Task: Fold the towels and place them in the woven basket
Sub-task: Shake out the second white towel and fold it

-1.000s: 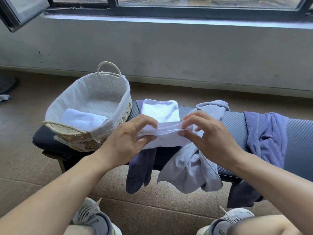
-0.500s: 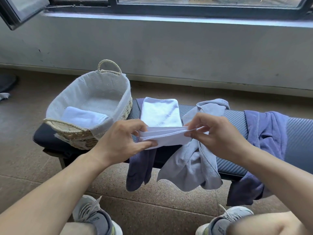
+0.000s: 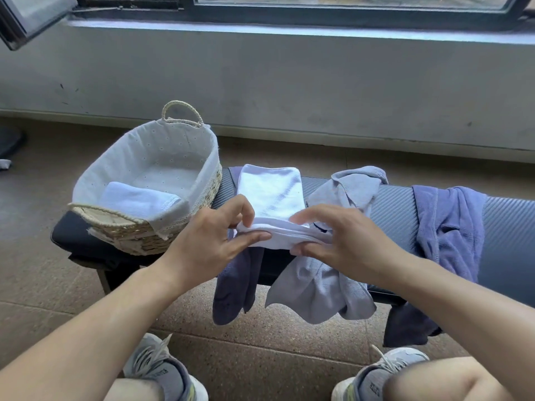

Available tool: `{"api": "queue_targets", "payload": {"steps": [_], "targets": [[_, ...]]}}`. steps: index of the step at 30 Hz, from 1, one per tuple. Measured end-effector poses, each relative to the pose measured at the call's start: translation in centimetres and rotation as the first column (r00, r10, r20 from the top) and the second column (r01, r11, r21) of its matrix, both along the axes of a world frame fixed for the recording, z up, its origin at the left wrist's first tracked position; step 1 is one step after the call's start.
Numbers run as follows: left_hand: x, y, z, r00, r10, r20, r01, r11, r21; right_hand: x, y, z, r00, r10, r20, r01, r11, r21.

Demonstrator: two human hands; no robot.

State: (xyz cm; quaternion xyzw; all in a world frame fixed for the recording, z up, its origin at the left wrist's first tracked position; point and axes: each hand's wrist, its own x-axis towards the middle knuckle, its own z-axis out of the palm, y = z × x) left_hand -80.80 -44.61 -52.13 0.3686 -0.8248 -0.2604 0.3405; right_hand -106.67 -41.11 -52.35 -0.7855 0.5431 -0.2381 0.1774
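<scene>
A white towel [image 3: 272, 195] lies on the dark bench [image 3: 399, 204], its near part folded into a thick stack. My left hand [image 3: 208, 241] pinches the stack's left end between thumb and fingers. My right hand [image 3: 344, 241] grips the right end, fingers over the top and thumb beneath. The woven basket [image 3: 202, 195] with a white liner stands at the bench's left end and holds one folded white towel [image 3: 136, 199]. A light grey towel [image 3: 324, 285], a dark grey towel [image 3: 234, 293] and a purple towel [image 3: 451, 227] hang crumpled over the bench.
The bench runs left to right in front of a grey wall under a window. Its front edge drops to a speckled floor. My two shoes [image 3: 162, 371] stand on the floor below my hands. A window sash [image 3: 26, 15] hangs open at top left.
My hands have closed in on the white towel and lowered it toward the bench. The right hand has shifted from a fingertip pinch to a grip over the stack's right end.
</scene>
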Motion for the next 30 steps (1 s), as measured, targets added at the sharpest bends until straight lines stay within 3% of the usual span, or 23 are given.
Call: {"api": "queue_targets", "payload": {"steps": [4,7,10,12,15,16,18,23,30], "targets": [[-0.2,0.4,0.6,0.999,0.03,-0.025,-0.031,0.999,-0.039,-0.2,-0.1,0.6,0.998,0.009,0.056,-0.003,0.994,-0.111],[-0.6,0.7,2.2,0.986,0.081,-0.149,-0.083,0.997,-0.008,0.1,0.2,2.7,0.951,0.041,0.307,0.021,0.98,-0.196],[-1.4,0.5,5.1,0.935,0.134,-0.328,-0.109,0.99,0.093,0.9,0.3,5.5,0.808,0.042,0.588,0.054,0.988,-0.145],[-1.7,0.3,7.2,0.882,0.099,-0.46,0.009,0.974,0.228,1.3,0.2,7.4,0.693,0.068,0.718,-0.025,0.997,-0.071],[-1.6,-0.2,9.4,0.793,0.073,-0.604,0.249,0.867,0.431,1.4,0.1,10.1,0.503,0.038,0.864,-0.201,0.977,0.075],[-1.6,-0.5,9.6,0.8,0.074,-0.595,0.242,0.868,0.433,1.4,0.0,10.7,0.497,0.018,0.868,-0.231,0.967,0.112],[-1.8,-1.3,9.3,0.827,0.11,-0.551,0.147,0.904,0.402,1.3,-0.6,11.1,0.569,-0.041,0.821,-0.191,0.965,0.181],[-1.8,-4.2,6.2,0.902,0.229,-0.367,-0.047,0.895,0.443,0.9,-4.0,8.2,0.703,-0.293,0.648,0.116,0.946,0.302],[-1.8,-6.9,3.9,0.938,0.292,-0.188,-0.2,0.897,0.395,1.9,-7.2,4.9,0.695,-0.413,0.589,0.28,0.909,0.308]]}}
